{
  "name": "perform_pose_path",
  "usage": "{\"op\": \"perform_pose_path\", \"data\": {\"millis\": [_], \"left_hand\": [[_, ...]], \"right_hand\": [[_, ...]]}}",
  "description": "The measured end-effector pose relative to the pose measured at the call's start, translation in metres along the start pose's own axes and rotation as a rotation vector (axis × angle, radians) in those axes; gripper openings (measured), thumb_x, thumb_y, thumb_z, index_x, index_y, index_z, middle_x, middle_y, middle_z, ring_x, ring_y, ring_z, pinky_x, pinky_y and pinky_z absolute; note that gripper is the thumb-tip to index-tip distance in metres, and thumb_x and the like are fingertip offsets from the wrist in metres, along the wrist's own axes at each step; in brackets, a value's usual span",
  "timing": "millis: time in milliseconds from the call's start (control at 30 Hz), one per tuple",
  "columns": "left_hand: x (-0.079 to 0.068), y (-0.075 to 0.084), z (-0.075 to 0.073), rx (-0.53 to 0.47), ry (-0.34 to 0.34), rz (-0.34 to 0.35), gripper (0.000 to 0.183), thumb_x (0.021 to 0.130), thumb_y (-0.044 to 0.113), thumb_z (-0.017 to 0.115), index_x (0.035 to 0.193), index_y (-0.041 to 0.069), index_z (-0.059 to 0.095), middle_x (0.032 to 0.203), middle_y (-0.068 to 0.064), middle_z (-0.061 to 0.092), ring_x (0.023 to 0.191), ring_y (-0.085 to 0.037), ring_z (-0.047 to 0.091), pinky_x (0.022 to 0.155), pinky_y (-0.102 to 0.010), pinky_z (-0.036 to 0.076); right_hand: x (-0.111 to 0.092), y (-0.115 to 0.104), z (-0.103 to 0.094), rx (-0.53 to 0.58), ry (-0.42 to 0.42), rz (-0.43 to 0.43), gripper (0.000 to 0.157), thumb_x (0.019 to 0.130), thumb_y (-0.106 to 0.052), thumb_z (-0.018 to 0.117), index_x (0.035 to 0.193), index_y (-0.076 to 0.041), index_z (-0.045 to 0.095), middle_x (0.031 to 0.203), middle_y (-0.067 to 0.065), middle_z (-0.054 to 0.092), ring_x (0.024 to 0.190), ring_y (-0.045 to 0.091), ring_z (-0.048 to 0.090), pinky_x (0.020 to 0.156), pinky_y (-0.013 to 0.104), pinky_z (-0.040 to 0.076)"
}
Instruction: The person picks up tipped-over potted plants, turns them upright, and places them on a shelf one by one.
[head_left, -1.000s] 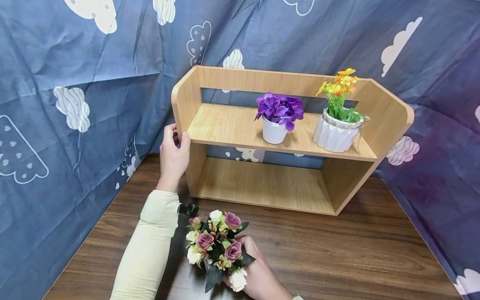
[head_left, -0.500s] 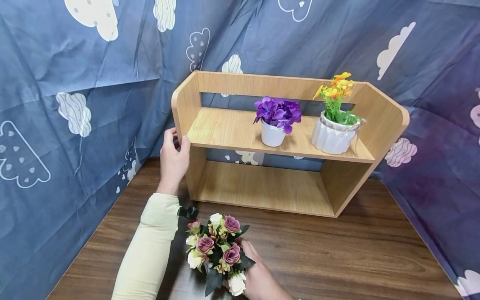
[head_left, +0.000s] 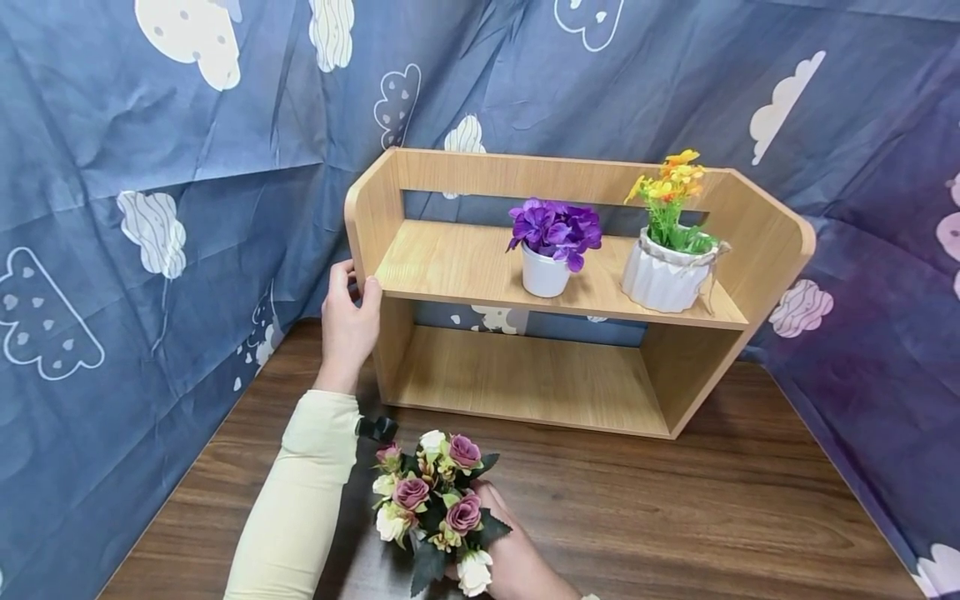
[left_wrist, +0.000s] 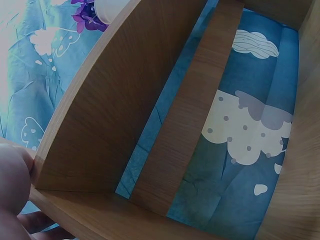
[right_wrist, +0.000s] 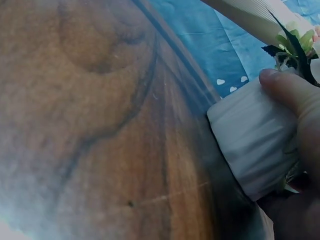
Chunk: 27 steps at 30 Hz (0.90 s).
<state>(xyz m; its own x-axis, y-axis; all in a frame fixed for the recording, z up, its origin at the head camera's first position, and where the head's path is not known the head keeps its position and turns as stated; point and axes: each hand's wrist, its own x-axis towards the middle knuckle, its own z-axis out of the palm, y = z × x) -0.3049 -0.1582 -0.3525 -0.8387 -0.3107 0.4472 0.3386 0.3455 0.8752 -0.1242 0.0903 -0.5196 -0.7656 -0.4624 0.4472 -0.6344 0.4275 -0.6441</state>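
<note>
My left hand (head_left: 349, 329) grips the left side panel of a two-tier wooden shelf (head_left: 442, 250), thumb at the front edge and fingers around the outer side. In the left wrist view, part of that hand (left_wrist: 12, 185) shows against the board's edge. Low in the head view, my right hand (head_left: 517, 554) holds a pot of mauve and cream artificial roses (head_left: 435, 508). The right wrist view shows its white ribbed pot (right_wrist: 252, 145) with my thumb across the upper part; its base is close to the table, though contact is unclear.
On the upper tier stand purple flowers in a white pot (head_left: 546, 273) and yellow-orange flowers in a white ribbed pot (head_left: 663, 279) tied with twine. Below the shelf is a dark wood table (head_left: 637, 517). Blue cloud-print cloth (head_left: 225, 208) surrounds it.
The head view has tilted slightly, so the shelf and flowers sit a little lower in it. Both hands keep their holds, with no clear movement of their own.
</note>
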Motion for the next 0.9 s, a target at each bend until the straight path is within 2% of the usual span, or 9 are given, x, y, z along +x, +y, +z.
{"op": "perform_pose_path", "data": {"millis": [267,467,733,900], "left_hand": [[0.000,0.000,0.000,0.005,0.004,0.011,0.044,0.108,0.030,0.053,0.148,0.011,0.051,0.145,-0.021,0.062,0.128,-0.038,0.063,0.108,-0.059,0.055],[0.000,0.000,0.000,0.006,0.005,0.014,0.044,0.108,0.029,0.054,0.147,0.011,0.052,0.144,-0.021,0.063,0.127,-0.038,0.064,0.107,-0.059,0.055],[0.000,0.000,0.000,-0.006,0.007,0.027,0.044,0.108,0.027,0.054,0.147,0.008,0.052,0.142,-0.021,0.064,0.127,-0.037,0.065,0.107,-0.058,0.055],[-0.001,0.000,0.000,-0.011,0.001,0.021,0.044,0.108,0.027,0.054,0.148,0.007,0.052,0.143,-0.021,0.063,0.128,-0.036,0.064,0.108,-0.059,0.054]], "right_hand": [[0.001,-0.001,-0.004,-0.075,-0.004,0.000,0.079,0.068,-0.022,0.093,0.138,-0.014,0.057,0.134,0.000,0.062,0.120,0.012,0.061,0.104,0.034,0.056],[-0.001,0.003,-0.002,-0.135,0.057,-0.050,0.080,0.067,-0.023,0.093,0.138,-0.011,0.058,0.131,-0.001,0.064,0.117,0.011,0.062,0.102,0.033,0.057],[0.000,0.003,-0.007,-0.109,0.121,-0.060,0.079,0.060,-0.019,0.095,0.131,-0.012,0.061,0.123,-0.002,0.065,0.110,0.009,0.064,0.097,0.033,0.058],[0.004,0.002,-0.013,-0.145,0.146,-0.113,0.076,0.060,-0.021,0.095,0.127,-0.013,0.061,0.117,-0.003,0.064,0.105,0.009,0.061,0.093,0.030,0.057]]}}
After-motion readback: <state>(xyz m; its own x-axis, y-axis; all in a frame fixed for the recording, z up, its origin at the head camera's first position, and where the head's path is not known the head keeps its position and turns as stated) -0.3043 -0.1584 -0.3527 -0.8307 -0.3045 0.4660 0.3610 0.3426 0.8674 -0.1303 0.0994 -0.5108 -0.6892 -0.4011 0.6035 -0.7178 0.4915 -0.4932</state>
